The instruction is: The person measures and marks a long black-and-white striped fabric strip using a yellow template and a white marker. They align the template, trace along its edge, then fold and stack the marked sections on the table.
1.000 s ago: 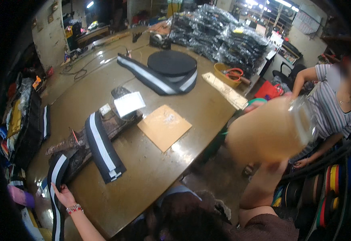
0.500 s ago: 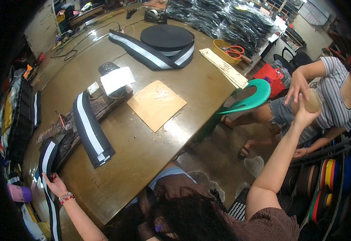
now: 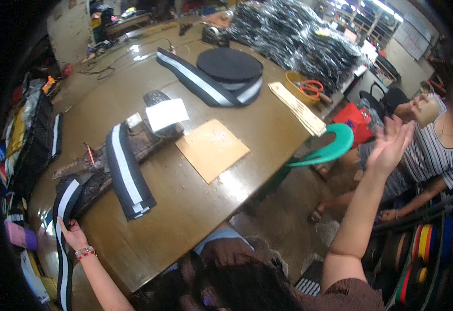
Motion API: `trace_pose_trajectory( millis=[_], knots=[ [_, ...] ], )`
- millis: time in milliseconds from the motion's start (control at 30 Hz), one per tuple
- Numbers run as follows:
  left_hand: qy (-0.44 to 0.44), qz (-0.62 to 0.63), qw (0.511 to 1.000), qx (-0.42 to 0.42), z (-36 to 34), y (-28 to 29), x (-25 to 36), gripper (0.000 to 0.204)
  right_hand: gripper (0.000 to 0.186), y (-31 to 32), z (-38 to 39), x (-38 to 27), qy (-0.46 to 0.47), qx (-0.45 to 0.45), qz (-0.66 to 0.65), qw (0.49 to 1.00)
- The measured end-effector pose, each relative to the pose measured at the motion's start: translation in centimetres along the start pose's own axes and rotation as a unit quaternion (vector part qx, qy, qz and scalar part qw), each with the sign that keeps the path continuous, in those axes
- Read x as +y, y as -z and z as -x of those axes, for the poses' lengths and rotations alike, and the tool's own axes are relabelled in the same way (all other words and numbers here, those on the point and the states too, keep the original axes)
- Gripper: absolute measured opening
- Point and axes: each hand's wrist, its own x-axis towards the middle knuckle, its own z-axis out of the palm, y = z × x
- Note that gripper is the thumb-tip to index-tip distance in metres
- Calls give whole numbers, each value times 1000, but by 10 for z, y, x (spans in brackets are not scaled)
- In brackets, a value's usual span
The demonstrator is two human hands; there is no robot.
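My left hand (image 3: 73,236) grips a black strap with a white stripe (image 3: 67,193) at the table's left front. A shorter striped strap (image 3: 125,171) lies across a dark, rough block (image 3: 86,163), right of that hand. My right hand (image 3: 390,147) is raised past the table's right edge, fingers spread and nothing in it. Just beyond it a co-worker in a striped top (image 3: 428,145) has a hand (image 3: 405,109) up at a beige roundish object (image 3: 426,111), partly hidden. A tan square board (image 3: 211,147) lies mid-table.
The table (image 3: 226,207) carries a black webbing roll (image 3: 229,65), cream strips (image 3: 296,106) and a yellow bowl with scissors (image 3: 299,78). Wrapped black bundles (image 3: 288,36) are stacked behind. A green chair (image 3: 343,137) stands at the right edge, coloured rolls (image 3: 423,243) at lower right.
The beige object has left my right hand for the co-worker's. My right hand has moved back and opened. My left hand stays on the strap.
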Motion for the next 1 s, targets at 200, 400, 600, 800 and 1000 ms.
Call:
trace_pose_trajectory(
  millis=[200, 400, 600, 800, 1000],
  knots=[
    [-6, 18, 1000, 25, 20, -20, -4, 20, 95, -82, 170, -146, -565, -589, -257, 517],
    [-3, 44, 998, 35, 32, -35, -4, 21, 120, -113, 212, -159, -478, -666, -532, 211],
    [-6, 66, 997, 47, 38, -38, -7, 18, 99, -99, 206, -204, -49, -829, 42, 555],
    [20, 47, 998, 33, 26, -15, -14, 29, 64, -142, 183, -168, 281, 244, 927, 52],
    [-4, 34, 999, 18, 3, 7, -16, 26, 70, -123, 187, -158, 162, 498, 851, 23]
  ],
)
